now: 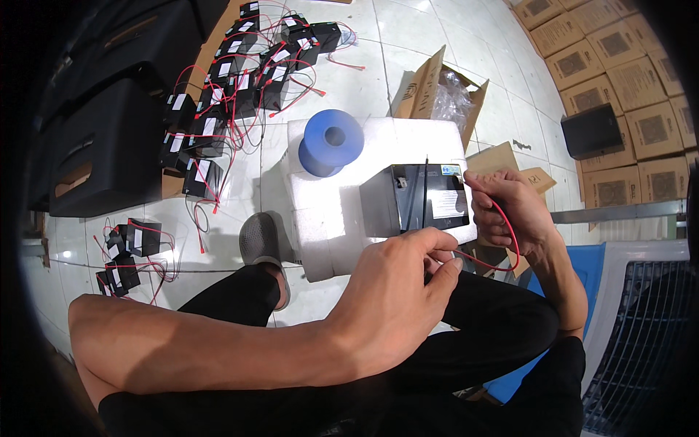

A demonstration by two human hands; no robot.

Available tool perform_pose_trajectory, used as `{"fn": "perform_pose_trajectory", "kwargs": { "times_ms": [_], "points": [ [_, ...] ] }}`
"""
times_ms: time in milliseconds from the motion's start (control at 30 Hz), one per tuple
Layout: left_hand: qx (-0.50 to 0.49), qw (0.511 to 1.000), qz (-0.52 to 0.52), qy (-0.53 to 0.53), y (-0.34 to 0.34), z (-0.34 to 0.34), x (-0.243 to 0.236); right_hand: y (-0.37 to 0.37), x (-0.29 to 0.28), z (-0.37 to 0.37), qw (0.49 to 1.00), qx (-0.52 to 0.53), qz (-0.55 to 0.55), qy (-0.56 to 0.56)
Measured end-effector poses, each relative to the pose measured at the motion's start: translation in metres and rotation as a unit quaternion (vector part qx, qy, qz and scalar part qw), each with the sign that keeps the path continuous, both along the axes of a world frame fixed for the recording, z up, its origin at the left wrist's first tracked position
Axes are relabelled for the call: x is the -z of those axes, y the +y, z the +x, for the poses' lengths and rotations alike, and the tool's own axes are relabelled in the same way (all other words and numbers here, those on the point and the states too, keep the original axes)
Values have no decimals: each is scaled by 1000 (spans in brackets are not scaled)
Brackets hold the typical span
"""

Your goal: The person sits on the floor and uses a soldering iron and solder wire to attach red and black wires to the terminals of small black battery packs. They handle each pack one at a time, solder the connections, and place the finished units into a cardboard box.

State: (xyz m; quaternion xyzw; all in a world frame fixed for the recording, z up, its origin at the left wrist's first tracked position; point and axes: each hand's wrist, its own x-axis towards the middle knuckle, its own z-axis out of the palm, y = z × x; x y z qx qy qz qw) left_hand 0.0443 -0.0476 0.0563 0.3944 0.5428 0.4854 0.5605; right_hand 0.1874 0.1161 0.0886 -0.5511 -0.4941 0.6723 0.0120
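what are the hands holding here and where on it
Both hold a red wire at the black battery on the white foam block. The right hand pinches its upper end, the left hand the lower end.

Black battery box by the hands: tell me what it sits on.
The black battery box rests on a white foam block, which also carries a blue spool. The left hand covers the box's near lower edge, so contact there is hidden.

Black box-shaped battery (415, 200) lies on its side on white foam block (320, 211), label up. Thin red wire (507, 233) loops beside it, both ends pinched.
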Motion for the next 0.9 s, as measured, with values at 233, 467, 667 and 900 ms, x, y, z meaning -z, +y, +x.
{"fn": "perform_pose_trajectory", "kwargs": {
  "times_ms": [233,467,667,900],
  "points": [
    [-9,999,11,31,4,-4,0,4,0,-5,1000,3,4,0],
    [8,999,0,31,5,-7,-2,2,2,-5,1000,0,24,12],
    [12,999,9,38,6,-6,0,2,6,-3,999,-19,46,17],
    [14,999,10,45,6,-7,-1,8,6,0,998,-54,32,25]
  ]
}}
